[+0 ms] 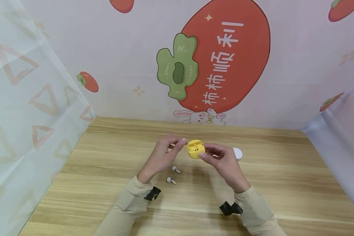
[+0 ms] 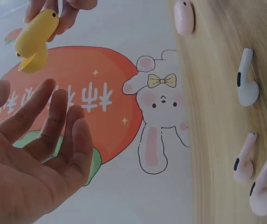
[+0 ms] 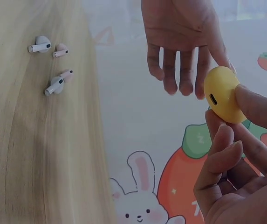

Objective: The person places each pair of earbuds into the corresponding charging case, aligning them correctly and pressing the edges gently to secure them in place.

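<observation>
yellow earbud case (image 1: 194, 154), opened; likely light, stiff, slippery; grip rounded sides. right hand (image 1: 225, 162) pinches it above worktop (image 1: 106, 170), toward far edge; left hand (image 1: 163, 154) empty.

Left hand (image 2: 40, 158): palm showing, fingers loosely bent, apart from yellow case (image 2: 37, 35). Right hand (image 2: 67, 16) grips case, lid ajar. Wooden tabletop (image 2: 212, 93): pale rounded case (image 2: 184, 17), two white earbuds (image 2: 248, 93), two pinkish earbuds (image 2: 263, 198).

The case (image 1: 193, 154) is yellow, the sleeves (image 1: 122, 206) beige, the tabletop (image 1: 76, 193) wood-grained.
</observation>
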### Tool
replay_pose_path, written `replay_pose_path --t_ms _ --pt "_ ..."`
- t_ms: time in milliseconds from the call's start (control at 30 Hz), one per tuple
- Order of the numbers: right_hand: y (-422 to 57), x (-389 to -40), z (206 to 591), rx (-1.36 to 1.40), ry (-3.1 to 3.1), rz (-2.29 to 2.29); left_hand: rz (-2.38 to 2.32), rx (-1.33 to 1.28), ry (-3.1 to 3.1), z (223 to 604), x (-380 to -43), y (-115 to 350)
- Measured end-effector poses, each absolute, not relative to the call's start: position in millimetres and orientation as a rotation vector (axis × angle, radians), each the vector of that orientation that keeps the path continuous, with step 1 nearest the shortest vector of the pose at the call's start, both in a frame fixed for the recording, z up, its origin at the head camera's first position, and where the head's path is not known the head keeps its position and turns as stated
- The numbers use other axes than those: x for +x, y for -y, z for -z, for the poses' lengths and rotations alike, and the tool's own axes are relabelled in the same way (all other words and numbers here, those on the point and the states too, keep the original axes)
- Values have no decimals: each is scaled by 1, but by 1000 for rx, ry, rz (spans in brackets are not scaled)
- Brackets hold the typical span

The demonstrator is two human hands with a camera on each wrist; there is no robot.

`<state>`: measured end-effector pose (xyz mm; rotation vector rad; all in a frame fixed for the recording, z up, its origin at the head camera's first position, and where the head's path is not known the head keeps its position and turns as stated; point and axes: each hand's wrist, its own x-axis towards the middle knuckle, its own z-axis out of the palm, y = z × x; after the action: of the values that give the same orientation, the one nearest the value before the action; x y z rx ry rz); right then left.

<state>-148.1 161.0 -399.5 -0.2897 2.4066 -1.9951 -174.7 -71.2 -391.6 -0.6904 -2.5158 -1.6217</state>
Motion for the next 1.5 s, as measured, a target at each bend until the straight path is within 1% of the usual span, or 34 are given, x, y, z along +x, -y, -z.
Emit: replay_pose_path --t_ms 1233,1500 --pt "-153 -142 396 -341 -2486 1911 1728 -697 2525 393 -174 69" --pt "-153 -143 398 -344 -2480 1914 1694 -737 2536 391 -173 69"
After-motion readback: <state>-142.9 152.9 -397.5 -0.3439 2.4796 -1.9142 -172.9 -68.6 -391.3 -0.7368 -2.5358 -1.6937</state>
